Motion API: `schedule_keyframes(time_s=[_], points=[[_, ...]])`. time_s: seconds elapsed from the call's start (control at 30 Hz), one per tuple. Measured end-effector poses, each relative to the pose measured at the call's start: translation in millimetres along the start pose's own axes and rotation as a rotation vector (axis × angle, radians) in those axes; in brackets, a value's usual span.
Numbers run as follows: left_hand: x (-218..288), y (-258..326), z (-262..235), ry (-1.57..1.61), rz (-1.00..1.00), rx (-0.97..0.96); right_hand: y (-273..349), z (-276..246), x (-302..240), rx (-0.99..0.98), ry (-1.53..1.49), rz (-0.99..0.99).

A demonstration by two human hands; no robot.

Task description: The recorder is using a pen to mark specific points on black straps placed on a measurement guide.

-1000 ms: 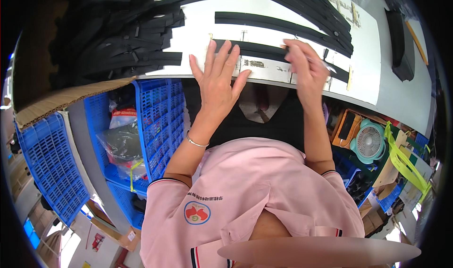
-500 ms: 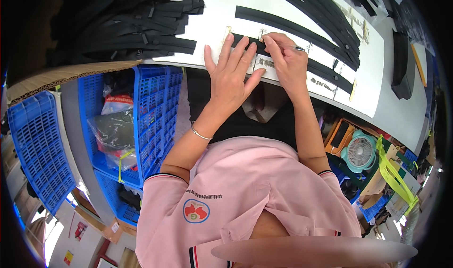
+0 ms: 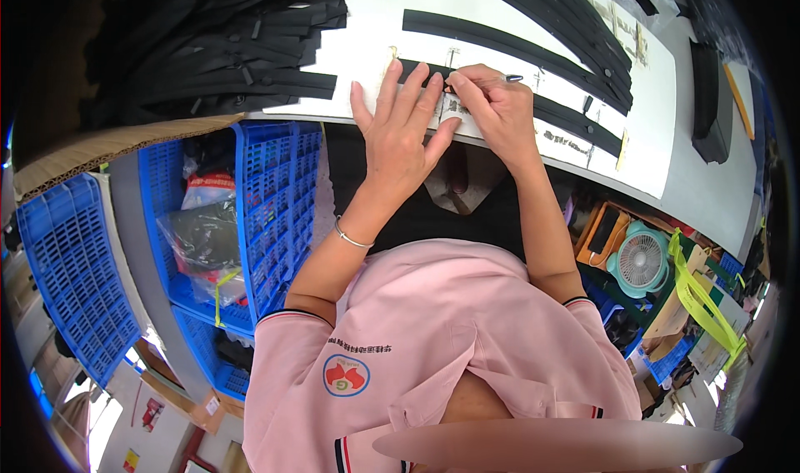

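Note:
My left hand (image 3: 400,127) lies flat with its fingers spread, its fingertips pressing on a black fabric strip (image 3: 575,121) along the near edge of the white board. Just right of it, my right hand (image 3: 500,110) is closed around a pen (image 3: 512,78), whose dark end sticks out past the fingers. The pen's tip is down at the strip, beside my left fingertips; my fingers partly hide it. Under both hands the middle of the strip is covered. Beyond it lies a second black strip (image 3: 492,44), roughly parallel.
A heap of black strips (image 3: 217,48) covers the table's left end. More long strips (image 3: 567,31) lie at the far right, near a black box-like piece (image 3: 708,106). Blue plastic crates (image 3: 279,215) stand below left. A small turquoise fan (image 3: 640,260) sits below right.
My right hand and the pen have shifted slightly nearer and to the left, toward the strip's near edge. My left hand stays pressed on the strip.

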State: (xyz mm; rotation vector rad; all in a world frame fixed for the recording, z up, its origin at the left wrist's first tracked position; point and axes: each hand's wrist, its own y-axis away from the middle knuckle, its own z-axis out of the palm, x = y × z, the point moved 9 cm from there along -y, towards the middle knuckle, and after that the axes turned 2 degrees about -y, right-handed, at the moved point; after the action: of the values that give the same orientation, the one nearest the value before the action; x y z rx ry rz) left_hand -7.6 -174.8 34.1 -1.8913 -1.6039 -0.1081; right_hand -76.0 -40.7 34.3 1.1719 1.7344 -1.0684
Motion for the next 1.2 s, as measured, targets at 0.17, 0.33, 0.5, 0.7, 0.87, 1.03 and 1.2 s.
schedule_keyframes(time_s=[0.17,0.33,0.5,0.7,0.87,1.03,1.2], points=[[3,0,2,-0.014,0.039,0.013,-1,0,-8,0.022,0.043,-0.072],[2,1,4,-0.021,0.027,-0.025,3,-8,-5,-0.018,-0.076,0.003],[1,1,4,-0.034,0.032,-0.029,29,-87,-3,0.351,-0.046,0.065],[3,2,5,-0.034,0.036,-0.050,37,-110,28,0.381,0.106,0.086],[26,-3,9,0.038,0.037,-0.072,37,-109,29,0.374,0.098,0.080],[77,-13,31,0.157,0.179,-0.114,36,-107,29,0.380,0.099,0.103],[81,-13,41,0.154,0.173,-0.109,34,-105,23,0.363,0.101,0.051]])
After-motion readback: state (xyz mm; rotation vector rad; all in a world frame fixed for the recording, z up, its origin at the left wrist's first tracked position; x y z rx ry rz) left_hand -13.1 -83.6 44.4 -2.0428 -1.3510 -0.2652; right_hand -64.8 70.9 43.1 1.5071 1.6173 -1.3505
